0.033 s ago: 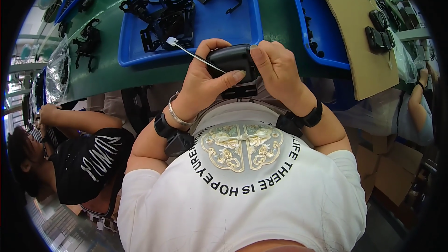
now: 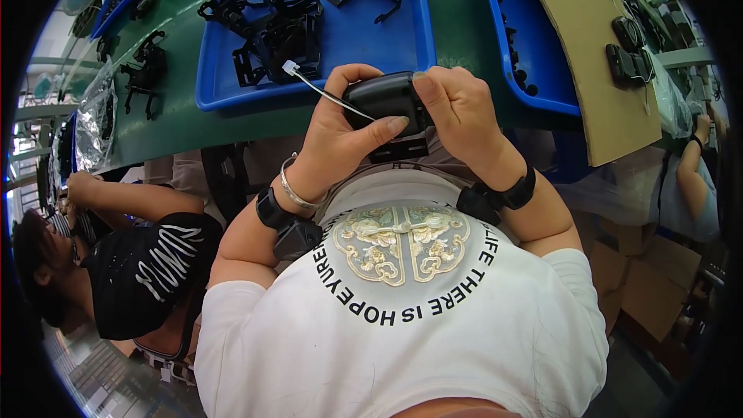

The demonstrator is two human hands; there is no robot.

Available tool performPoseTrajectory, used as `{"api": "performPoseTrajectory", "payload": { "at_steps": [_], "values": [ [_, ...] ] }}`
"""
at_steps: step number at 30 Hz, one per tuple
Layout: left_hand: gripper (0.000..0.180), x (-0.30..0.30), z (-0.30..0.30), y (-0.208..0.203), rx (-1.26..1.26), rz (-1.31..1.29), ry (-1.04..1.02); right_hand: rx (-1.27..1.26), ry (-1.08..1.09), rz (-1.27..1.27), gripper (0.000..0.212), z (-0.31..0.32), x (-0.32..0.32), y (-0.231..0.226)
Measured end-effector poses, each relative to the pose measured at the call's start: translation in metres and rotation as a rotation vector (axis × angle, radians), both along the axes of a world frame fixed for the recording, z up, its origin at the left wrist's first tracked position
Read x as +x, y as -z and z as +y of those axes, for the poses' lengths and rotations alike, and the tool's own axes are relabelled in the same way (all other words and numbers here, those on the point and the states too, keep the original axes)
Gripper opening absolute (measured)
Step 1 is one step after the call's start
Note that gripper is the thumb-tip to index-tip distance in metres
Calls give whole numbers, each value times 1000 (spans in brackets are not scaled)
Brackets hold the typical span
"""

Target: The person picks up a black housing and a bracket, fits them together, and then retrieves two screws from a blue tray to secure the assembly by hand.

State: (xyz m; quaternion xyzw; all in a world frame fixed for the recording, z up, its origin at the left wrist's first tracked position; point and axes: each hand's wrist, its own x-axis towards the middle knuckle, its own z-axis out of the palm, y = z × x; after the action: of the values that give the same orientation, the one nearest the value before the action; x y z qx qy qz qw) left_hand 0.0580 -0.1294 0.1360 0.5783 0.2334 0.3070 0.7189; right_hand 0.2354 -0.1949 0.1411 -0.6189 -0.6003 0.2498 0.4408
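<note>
Between my two hands, in front of my belly, is a rounded black plastic housing. My left hand wraps its left side, thumb across the front face. On the right side my right hand grips it, thumb on the upper edge and the other fingers curled and partly hidden. A white cable runs out from beside the left thumb and ends in a small white connector over the blue tray. Below the housing a black slotted bracket shows; whether it is joined to the housing I cannot tell.
A blue tray holding several black metal brackets lies ahead on the green table. To the right are a second blue tray, a cardboard sheet and black housings. Co-workers sit at both sides.
The connector end of the white cable has shifted slightly to the right. My right thumb has moved a little on the housing; both hands keep their grip.
</note>
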Motion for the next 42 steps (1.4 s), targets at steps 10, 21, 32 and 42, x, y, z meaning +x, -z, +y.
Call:
{"api": "performPoseTrajectory", "payload": {
  "at_steps": [10,21,32,42],
  "values": [
    [50,-2,1,-2,-119,-168,-148,186,-188,230,50,-3,-2,7],
    [43,-5,0,5,-69,-215,-332,216,-89,-89,58,-9,-11,-7],
    [43,-1,3,-1,-178,-271,-344,332,-232,-46,57,-14,-15,-14],
    [43,-1,2,1,-154,-284,-324,217,-86,-53,63,-4,-11,-6]
  ]
}}
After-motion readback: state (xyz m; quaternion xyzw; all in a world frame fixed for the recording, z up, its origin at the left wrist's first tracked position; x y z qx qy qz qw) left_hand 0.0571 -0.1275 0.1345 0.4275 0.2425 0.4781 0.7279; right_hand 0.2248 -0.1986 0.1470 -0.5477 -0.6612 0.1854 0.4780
